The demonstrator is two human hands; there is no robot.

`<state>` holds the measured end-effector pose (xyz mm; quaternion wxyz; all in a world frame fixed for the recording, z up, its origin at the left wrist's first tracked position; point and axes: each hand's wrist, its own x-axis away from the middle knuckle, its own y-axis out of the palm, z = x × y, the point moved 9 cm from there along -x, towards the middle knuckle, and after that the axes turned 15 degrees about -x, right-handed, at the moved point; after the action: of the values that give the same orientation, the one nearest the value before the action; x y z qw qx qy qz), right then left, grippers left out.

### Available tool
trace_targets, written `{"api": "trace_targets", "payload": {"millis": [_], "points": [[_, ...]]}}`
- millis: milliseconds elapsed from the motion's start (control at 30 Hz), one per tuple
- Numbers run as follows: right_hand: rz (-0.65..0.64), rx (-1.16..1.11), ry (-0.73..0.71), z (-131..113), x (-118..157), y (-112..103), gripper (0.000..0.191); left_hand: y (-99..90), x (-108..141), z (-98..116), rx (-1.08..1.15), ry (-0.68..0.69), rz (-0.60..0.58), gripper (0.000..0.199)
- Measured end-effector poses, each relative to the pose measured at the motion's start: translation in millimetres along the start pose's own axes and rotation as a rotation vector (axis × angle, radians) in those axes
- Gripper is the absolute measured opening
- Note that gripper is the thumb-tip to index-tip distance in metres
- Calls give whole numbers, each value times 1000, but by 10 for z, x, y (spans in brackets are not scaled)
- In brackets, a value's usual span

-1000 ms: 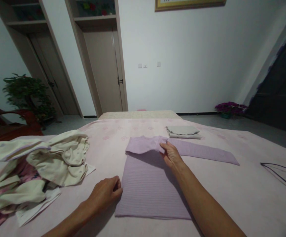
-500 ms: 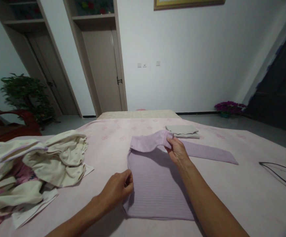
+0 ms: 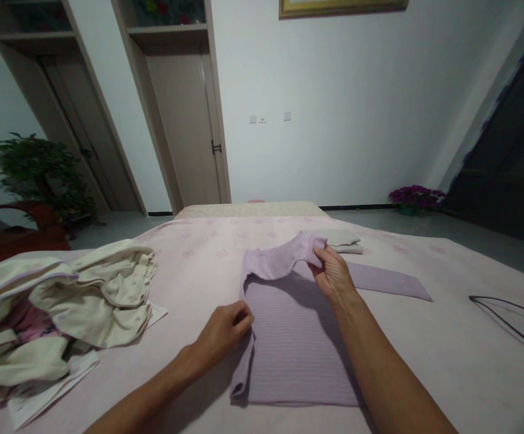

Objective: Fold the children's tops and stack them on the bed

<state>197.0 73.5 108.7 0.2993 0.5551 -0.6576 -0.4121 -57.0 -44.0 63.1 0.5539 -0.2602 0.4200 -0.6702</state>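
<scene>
A purple striped garment (image 3: pixel 298 343) lies on the pink bedspread (image 3: pixel 190 265) in front of me. Its upper part is lifted in an arch, with one sleeve stretched out to the right. My right hand (image 3: pixel 332 268) pinches the raised cloth at its right end. At the garment's left edge, my left hand (image 3: pixel 235 322) is closed on the fabric, which curls over below it. The grip point of the left fingers is partly hidden.
A heap of cream clothes (image 3: pixel 108 289) with pink and white pieces lies at the left. Folded grey cloth (image 3: pixel 346 240) rests behind the purple garment. A thin black loop (image 3: pixel 506 300) is at the right.
My right hand has moved slightly right with the raised cloth. My left hand has moved a little right and up, and the garment's left edge is now more curled inward.
</scene>
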Motion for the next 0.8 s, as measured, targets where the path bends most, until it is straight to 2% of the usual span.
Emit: {"api": "trace_targets", "payload": {"millis": [67, 133, 267, 333, 467, 600, 733, 800], "points": [[-6, -7, -5, -15, 19, 32, 29, -154, -115, -133, -5, 15, 179, 19], [-10, -5, -11, -30, 32, 54, 29, -212, -219, -264, -12, 39, 305, 23], [-16, 10, -24, -71, 32, 73, 28, -138, -342, -601, 86, -81, 426, 34], [-13, 18, -34, -92, 22, 67, 28, -94, -342, -687, 121, -143, 451, 36], [-20, 50, -41, -102, -8, 60, 26, -16, -315, -580, 107, -142, 419, 43], [-31, 56, -49, -94, -36, 55, 25, 160, -334, -381, 188, -183, 341, 53], [-30, 45, -62, -111, -45, 49, 27, 334, -438, -136, 238, -215, 340, 60], [-17, 41, -64, -120, -45, 37, 29, 427, -515, -43, 189, -228, 297, 62]]}}
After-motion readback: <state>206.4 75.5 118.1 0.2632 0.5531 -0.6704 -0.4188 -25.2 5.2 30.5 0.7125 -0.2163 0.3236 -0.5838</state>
